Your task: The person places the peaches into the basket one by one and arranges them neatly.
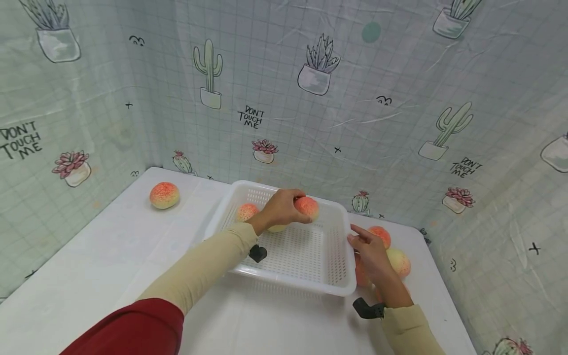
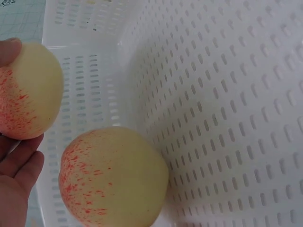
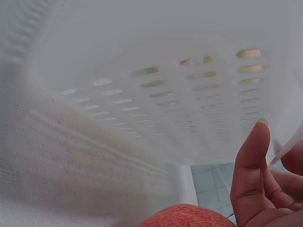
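Observation:
A white perforated plastic basket [image 1: 290, 281] stands on the table. My left hand [image 1: 280, 208] grips a yellow peach with a red blush [image 1: 308, 207] between thumb and fingers, over the basket's far side. Below it, another peach [image 2: 113, 177] lies in the basket, partly hidden by that hand in the head view, and a further peach [image 1: 247, 212] sits near the basket's left end. My right hand [image 1: 374, 255] pinches the basket's right rim; the right wrist view shows the thumb and fingers [image 3: 253, 175] on either side of the rim.
Several peaches [image 1: 399, 262] lie on the white table [image 1: 115, 256] right of the basket, beside and partly under my right forearm. One peach [image 1: 164, 195] rests alone at the far left. A cloth with printed cacti [image 1: 284, 133] hangs behind and along both sides.

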`<state>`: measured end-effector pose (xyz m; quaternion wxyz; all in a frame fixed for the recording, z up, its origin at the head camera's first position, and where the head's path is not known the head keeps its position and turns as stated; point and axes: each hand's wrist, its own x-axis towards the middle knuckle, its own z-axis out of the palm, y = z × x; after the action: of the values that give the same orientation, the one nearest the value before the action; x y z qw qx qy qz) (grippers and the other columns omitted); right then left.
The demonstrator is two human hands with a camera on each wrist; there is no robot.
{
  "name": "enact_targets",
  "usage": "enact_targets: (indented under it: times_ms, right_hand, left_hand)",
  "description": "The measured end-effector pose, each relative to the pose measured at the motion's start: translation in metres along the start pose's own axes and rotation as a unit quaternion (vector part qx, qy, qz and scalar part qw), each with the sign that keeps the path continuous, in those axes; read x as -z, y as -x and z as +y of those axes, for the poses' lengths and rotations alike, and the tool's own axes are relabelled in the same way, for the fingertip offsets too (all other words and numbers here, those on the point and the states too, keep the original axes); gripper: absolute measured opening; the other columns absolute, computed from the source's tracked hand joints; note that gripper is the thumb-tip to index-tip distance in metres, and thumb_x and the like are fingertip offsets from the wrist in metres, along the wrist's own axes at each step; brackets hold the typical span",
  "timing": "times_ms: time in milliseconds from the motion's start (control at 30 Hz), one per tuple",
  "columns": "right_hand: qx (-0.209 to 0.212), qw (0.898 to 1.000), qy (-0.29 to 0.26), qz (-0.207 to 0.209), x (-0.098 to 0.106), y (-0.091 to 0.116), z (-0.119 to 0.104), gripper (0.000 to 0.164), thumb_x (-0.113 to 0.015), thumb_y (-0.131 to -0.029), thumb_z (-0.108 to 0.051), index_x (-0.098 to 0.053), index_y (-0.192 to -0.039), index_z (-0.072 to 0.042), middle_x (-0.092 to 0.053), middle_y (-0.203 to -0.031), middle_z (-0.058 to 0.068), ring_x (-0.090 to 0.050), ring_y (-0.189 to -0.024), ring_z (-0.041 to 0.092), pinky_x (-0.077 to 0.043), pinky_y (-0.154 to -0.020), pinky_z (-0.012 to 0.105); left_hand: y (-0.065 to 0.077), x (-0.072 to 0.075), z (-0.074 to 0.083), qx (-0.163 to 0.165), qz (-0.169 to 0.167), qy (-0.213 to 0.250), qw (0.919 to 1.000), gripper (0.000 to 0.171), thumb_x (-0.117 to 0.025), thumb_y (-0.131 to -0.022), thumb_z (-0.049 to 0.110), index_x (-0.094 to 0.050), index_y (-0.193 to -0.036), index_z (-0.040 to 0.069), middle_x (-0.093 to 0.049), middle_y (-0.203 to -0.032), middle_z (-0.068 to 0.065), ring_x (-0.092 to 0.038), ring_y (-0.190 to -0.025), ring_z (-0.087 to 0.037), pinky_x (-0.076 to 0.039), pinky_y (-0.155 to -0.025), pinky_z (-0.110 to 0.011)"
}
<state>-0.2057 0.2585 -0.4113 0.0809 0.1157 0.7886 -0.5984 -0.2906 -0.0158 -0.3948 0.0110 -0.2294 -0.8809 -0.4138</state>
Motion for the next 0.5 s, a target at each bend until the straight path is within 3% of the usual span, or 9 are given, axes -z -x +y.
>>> enact_targets:
  times_ms: [500]
  right_hand:
    - [0.007,1.0,0.006,-0.005,0.0006,0.0005,0.0027,0.053,-0.056,-0.109,-0.026,-0.043,-0.16,-0.02,-0.062,-0.132,0.008,-0.07,-0.108,0.018,-0.062,-0.096,0.034]
  left_hand:
    - [-0.0046,-0.0052,-0.0054,-0.014,-0.023,-0.025,0.9993,0.068,-0.093,-0.071,0.033,-0.07,-0.13,0.007,-0.075,-0.124,-0.007,-0.068,-0.109,-0.021,-0.057,-0.099,-0.035]
